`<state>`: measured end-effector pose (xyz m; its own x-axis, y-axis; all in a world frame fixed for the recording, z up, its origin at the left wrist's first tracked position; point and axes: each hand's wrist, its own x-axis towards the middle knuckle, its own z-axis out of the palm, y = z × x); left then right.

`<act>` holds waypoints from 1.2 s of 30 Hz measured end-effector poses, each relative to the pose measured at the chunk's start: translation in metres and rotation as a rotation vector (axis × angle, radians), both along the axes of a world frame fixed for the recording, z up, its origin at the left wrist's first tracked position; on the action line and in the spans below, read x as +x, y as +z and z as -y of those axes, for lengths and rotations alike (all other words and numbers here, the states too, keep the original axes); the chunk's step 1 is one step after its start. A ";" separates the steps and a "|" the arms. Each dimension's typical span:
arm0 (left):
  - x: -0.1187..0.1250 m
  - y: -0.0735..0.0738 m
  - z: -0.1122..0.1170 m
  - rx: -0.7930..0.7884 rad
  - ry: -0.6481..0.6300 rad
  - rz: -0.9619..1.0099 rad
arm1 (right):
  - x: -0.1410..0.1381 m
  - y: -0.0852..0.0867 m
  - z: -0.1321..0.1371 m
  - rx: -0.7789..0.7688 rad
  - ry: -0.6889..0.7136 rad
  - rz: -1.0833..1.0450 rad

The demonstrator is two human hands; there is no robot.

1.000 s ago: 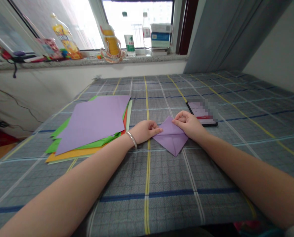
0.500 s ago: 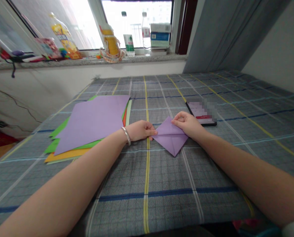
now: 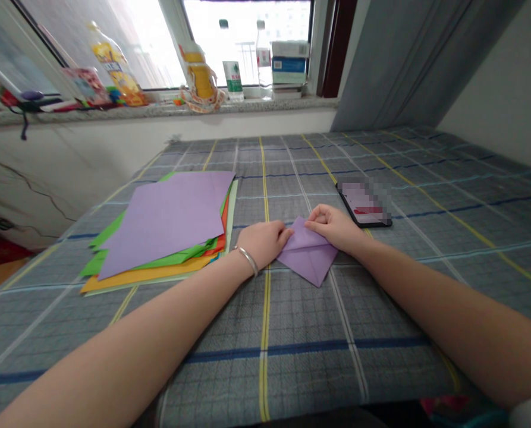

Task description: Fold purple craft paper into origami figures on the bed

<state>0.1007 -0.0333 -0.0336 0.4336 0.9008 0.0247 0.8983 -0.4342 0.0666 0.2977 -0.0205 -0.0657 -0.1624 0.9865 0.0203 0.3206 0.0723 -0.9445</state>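
The right hand is pinching the light, floppy purple origami paper by its firm crease, while the left hand is resting curled against its edge.

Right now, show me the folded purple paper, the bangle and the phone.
Folded purple paper (image 3: 308,261): head view, on its lower flap.
Metal bangle (image 3: 246,260): head view, on the band.
Smartphone (image 3: 361,205): head view, on its blurred screen.

Phone screen: pixelated, unreadable from my end.
Folded purple paper: top corner hidden by the right hand; grip looks light, I think.
Paper stack: lower sheets mostly covered.
Both arms: cut off by the bottom edge.
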 end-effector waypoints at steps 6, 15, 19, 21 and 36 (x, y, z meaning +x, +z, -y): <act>-0.001 -0.003 -0.004 0.059 -0.021 -0.036 | 0.000 0.000 -0.001 0.017 0.010 0.077; -0.002 -0.011 -0.009 0.266 -0.191 0.098 | -0.001 0.000 -0.001 0.136 -0.023 0.263; -0.003 -0.016 -0.013 0.212 -0.390 0.192 | -0.002 0.002 0.000 0.150 -0.045 0.308; -0.002 -0.018 -0.013 0.163 -0.402 0.176 | -0.003 0.004 0.001 0.152 -0.050 0.330; 0.004 -0.016 -0.011 -0.070 -0.293 -0.008 | 0.000 0.006 0.004 0.439 0.033 0.619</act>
